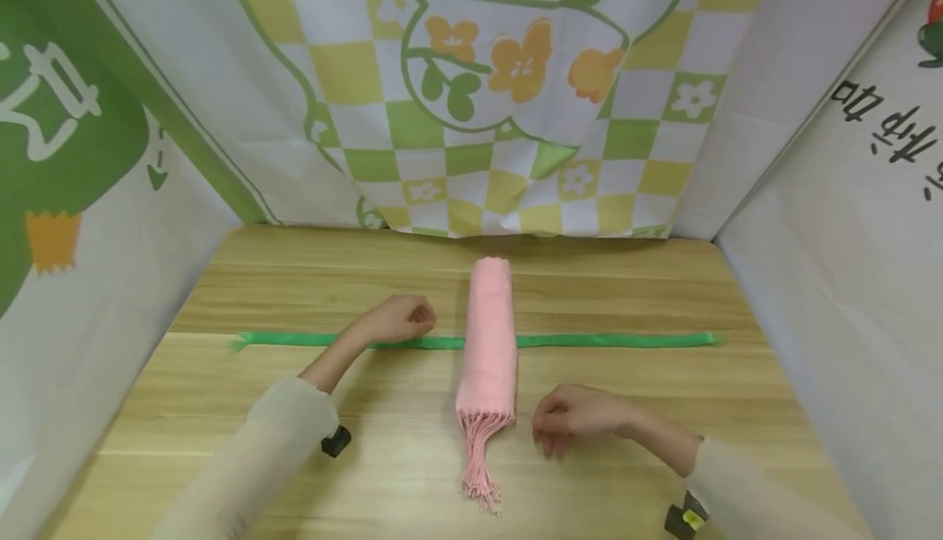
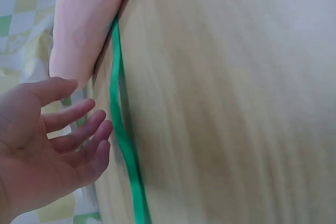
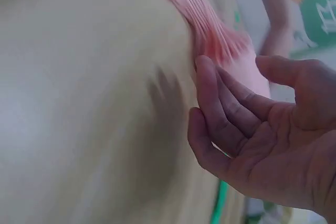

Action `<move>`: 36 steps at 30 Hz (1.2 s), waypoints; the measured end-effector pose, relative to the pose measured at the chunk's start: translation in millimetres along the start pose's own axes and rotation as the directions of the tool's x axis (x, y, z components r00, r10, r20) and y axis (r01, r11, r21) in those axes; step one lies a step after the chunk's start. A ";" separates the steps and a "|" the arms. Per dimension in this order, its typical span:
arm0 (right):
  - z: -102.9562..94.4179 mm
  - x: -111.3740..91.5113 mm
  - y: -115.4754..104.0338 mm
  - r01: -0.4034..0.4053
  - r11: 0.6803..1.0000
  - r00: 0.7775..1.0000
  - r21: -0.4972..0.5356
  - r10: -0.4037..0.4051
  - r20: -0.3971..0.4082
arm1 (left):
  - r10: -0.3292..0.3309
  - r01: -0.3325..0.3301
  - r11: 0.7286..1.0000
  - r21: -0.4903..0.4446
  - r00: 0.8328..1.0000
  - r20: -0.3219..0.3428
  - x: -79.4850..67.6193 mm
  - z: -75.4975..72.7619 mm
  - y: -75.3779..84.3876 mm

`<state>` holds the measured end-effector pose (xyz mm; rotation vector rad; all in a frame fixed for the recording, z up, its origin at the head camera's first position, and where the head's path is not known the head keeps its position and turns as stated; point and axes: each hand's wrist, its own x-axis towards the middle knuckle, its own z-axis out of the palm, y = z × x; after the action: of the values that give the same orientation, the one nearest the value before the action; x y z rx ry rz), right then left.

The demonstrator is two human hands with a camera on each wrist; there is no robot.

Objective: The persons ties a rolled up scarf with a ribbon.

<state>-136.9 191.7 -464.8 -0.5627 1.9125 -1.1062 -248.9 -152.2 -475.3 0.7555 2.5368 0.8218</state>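
Note:
A pink scarf (image 1: 489, 335), folded into a long narrow bundle with its fringe toward the person, lies on the wooden table. Beneath it a green ribbon (image 1: 619, 341) runs crosswise, showing on both sides. Left of the scarf, my left hand (image 1: 398, 319) hovers near the ribbon, fingers loosely bent; the left wrist view shows nothing in that hand (image 2: 58, 135). My right hand (image 1: 582, 413) is to the right of the scarf's fringed end, apart from it. In the right wrist view its fingers are relaxed and hold nothing, with the fringe (image 3: 210, 24) beyond them.
The wooden table (image 1: 648, 458) has a checked, flower-printed cloth (image 1: 471, 155) hanging behind it. White printed panels (image 1: 847, 278) stand at both sides. Small dark devices (image 1: 336, 441) sit at the wrists.

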 end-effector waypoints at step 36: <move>-79.5 66.2 23.0 -0.123 0.789 0.882 -0.602 -0.191 -0.430 | -0.017 0.039 0.961 0.274 0.997 -0.079 8.3 41.6 13.5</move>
<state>-239.1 195.0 -492.7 -0.7262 2.7426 -0.6383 -230.1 -120.4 -500.1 0.7823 2.7598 0.5008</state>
